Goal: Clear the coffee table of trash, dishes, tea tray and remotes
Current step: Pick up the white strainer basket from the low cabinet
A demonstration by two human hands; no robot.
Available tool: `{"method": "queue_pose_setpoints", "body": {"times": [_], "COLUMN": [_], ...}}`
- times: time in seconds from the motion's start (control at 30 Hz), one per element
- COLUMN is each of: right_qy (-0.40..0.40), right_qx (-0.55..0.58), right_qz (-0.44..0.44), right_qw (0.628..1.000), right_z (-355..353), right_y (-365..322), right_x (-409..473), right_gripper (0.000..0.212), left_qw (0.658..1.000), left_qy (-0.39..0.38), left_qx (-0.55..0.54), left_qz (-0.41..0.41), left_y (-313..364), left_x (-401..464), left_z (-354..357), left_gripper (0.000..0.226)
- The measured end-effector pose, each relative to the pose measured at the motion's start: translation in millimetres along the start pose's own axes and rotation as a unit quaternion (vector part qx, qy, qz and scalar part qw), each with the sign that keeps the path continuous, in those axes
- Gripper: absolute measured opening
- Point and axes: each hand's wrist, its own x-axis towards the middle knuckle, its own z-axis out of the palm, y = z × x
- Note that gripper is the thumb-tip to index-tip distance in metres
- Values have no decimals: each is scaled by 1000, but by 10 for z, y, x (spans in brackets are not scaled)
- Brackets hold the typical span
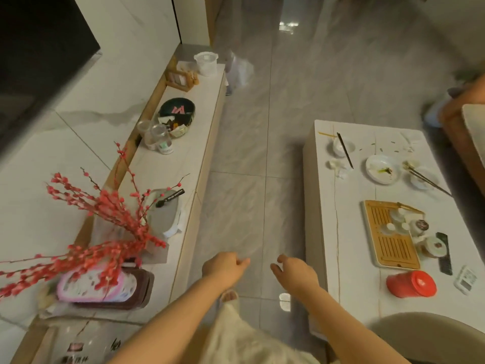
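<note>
Coffee table (325, 232), a white stone-look slab with faint veining, stands to the right of the person and is fully laden; nothing has been lifted from it. At its far end lie a small white bowl (341, 147) with a dark chopstick across it, crumpled tissue scraps (337, 166), a soiled white plate (383, 169) and a second pair of chopsticks (426, 179) over a shallow dish. Nearer sits the slatted bamboo tea tray (388, 243) carrying small white cups, with lidded tea vessels crowding its right edge. A black remote (444, 256) and a white remote (466, 279) lie just right of it, and a glossy red canister (410, 284) rests on its side nearest the person. The left hand (225, 266) and right hand (295, 274) hang over the grey tiled floor, fingers loosely curled, holding nothing. Risks, in my judgement: the cups are loose on the tray and could slide or tip if it is carried uneven; chopsticks may roll off the dishes when these are raised; the round canister could roll if nudged; glazed ware would break on the hard tile.
</note>
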Motion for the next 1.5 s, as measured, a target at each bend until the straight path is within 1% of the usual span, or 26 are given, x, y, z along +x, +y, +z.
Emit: {"method": "queue_pose_setpoints", "body": {"times": [0.17,0.23,0.33,0.6,0.83,1.07,1.17,1.27,1.5], "right_qy": [15,21,24,22,20,15,17,18,37], "right_qx": [38,59,60,37,27,46,38,49,64], "right_qz": [32,43,41,-4,-48,-81,-88,-76,-24], "right_qw": [999,997,997,999,998,996,995,996,997], "right_z": [-390,-497,-723,-1504,-2278,-2816,-3019,-3184,-3629], "right_y": [-159,-176,-141,153,309,310,245,97,-426], "right_x": [485,637,934,2044,2940,3588,3910,4270,5117], "right_gripper": [45,45,42,39,41,43,41,41,41], "left_qw": [998,998,998,999,997,997,998,999,998], "left_qy": [-4,1,1,24,48,59,51,48,38], "left_qx": [44,46,49,43,58,43,25,8,33], "left_qz": [39,44,50,22,6,-12,-15,-4,34], "left_y": [261,372,529,1086,1691,1976,2036,2060,2006], "left_x": [550,748,1068,1930,2524,3058,3370,3745,4637], "left_z": [-573,-711,-869,-1405,-1869,-2297,-2535,-2800,-3651], "left_gripper": [51,51,53,51,50,49,48,45,50]}}
